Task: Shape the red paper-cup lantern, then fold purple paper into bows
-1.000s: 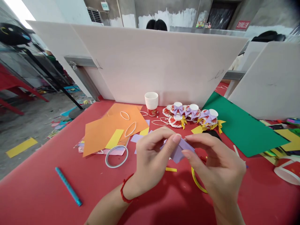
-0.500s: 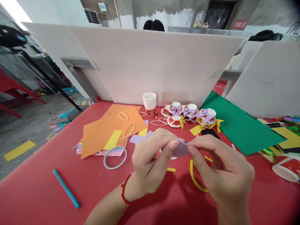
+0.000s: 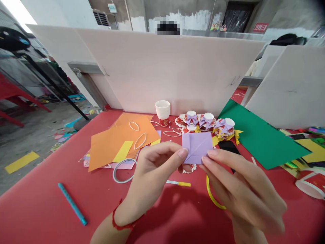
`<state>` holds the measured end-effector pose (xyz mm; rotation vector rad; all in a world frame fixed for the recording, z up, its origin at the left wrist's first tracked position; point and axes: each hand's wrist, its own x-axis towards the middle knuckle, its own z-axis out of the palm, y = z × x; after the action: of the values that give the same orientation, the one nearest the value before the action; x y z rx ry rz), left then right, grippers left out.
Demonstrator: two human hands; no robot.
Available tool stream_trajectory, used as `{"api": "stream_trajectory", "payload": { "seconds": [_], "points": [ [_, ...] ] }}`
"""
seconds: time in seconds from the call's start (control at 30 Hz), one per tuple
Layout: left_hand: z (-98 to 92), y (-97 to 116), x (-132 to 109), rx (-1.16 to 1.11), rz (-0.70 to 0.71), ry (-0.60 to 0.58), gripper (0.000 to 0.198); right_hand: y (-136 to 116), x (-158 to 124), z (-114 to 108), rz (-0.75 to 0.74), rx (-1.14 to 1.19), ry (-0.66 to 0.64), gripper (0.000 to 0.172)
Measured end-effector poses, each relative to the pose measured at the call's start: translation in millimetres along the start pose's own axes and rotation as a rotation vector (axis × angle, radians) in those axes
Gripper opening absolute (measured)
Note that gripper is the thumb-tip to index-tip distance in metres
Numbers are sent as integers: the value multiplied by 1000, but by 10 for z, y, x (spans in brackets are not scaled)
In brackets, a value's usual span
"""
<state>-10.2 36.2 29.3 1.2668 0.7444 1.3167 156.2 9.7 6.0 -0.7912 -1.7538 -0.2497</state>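
A small purple paper square (image 3: 199,146) with crease lines is held up flat, facing the camera. Its lower left corner is pinched between the thumb and fingers of my left hand (image 3: 157,169), which has a red string round the wrist. At the lower right corner, the thumb and fingertips of my right hand (image 3: 243,183) grip the same square. Behind it stand small paper-cup pieces (image 3: 207,118) with purple and yellow bows. Under my hands lie a yellow-capped pen (image 3: 184,184) and a yellow ring (image 3: 212,196), partly hidden by my right hand.
Stacked white cups (image 3: 162,110) stand near the white partition (image 3: 172,71). Orange sheets (image 3: 104,145), a tape roll (image 3: 115,176) and a teal pen (image 3: 72,204) lie left. A green sheet (image 3: 266,142), black phone (image 3: 228,147) and tipped red cup (image 3: 312,183) are right.
The purple paper has been turned from a tilted, mostly hidden position to face the camera, and it is higher. My left wrist has moved left, and my right hand's fingers have spread to the right.
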Motion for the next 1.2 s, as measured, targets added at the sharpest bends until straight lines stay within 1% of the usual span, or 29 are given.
{"api": "stream_trajectory", "payload": {
  "seconds": [0.03,0.1,0.23,0.33,0.4,0.47,0.57,0.7,0.8,0.87,0.93,1.07,1.13,1.2],
  "points": [
    [11,7,2,29,26,25,22,18,37,22,-17,-47,52,39],
    [38,19,1,126,109,54,23,47,102,63,54,39,74,31],
    [74,11,-23,363,304,81,22,75,150,94,288,273,-23,20],
    [84,-35,-39,498,463,92,20,76,145,89,385,324,-70,16],
    [95,-62,-43,577,517,102,19,62,147,91,458,360,-83,16],
    [112,-72,-42,639,525,105,20,38,159,99,521,435,-73,16],
    [131,-62,-34,676,535,91,21,6,180,115,559,518,-34,18],
    [116,-46,-18,697,542,48,19,8,183,117,549,475,2,20],
    [91,-50,-2,708,493,-27,20,19,174,107,519,413,11,21],
    [84,-62,11,686,464,-55,22,17,170,101,510,382,8,21],
    [85,-77,23,655,471,-57,21,14,165,97,523,404,22,21],
    [98,-87,28,592,490,-50,22,43,150,82,583,518,115,24],
    [98,-79,23,558,466,-54,22,74,141,71,601,522,149,25],
    [91,-72,20,538,427,-61,22,100,130,65,616,527,145,24]
  ]
}}
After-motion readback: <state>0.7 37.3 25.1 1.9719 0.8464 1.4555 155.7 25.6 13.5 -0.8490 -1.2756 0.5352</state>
